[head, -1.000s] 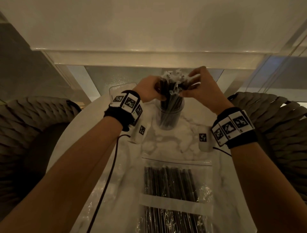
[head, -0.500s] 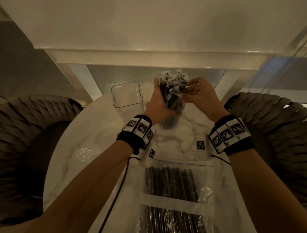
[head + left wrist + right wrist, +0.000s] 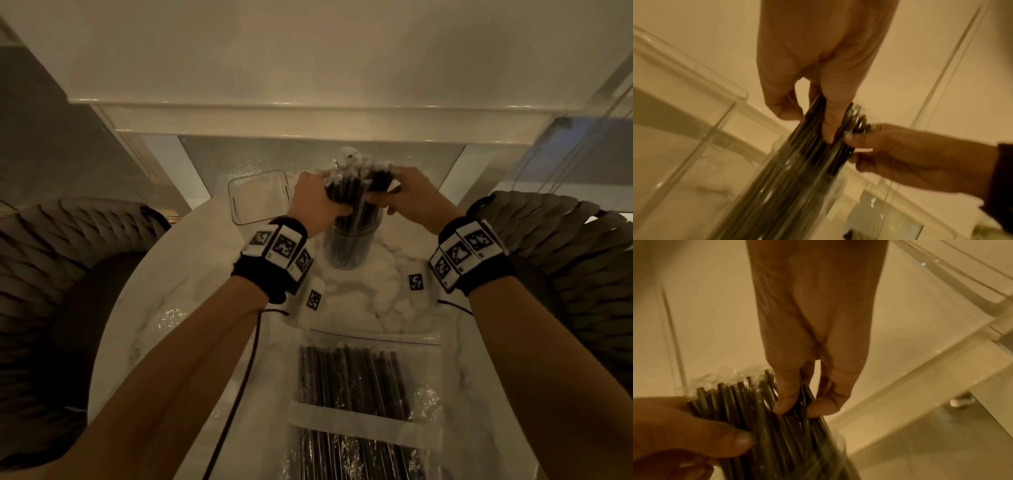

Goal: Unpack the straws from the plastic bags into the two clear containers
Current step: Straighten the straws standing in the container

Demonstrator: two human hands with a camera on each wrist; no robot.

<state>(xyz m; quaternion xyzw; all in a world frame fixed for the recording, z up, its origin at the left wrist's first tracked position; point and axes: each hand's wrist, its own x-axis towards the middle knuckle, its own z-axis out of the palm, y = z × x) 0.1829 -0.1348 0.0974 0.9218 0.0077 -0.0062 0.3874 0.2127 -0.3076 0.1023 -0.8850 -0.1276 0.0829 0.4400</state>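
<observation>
A bunch of black wrapped straws [image 3: 352, 185] stands upright in a round clear container [image 3: 347, 245] at the far middle of the table. My left hand [image 3: 317, 198] grips the left part of the bunch near its top, fingers curled round the straws [image 3: 812, 146]. My right hand [image 3: 409, 202] pinches some straws [image 3: 793, 418] on the right side of the bunch. A square clear container [image 3: 258, 197] stands empty just left of the round one. A flat plastic bag [image 3: 368, 404] full of black straws lies at the near edge.
The round marble table [image 3: 178, 308] is flanked by woven chairs at left [image 3: 61, 274] and right [image 3: 568, 260]. A white ledge [image 3: 325, 116] runs behind it. A black cable [image 3: 239, 377] trails from my left wrist across the table.
The bunch of straws has come down lower into the round container. Both hands followed it down, and my left hand shifted its grip to the left side.
</observation>
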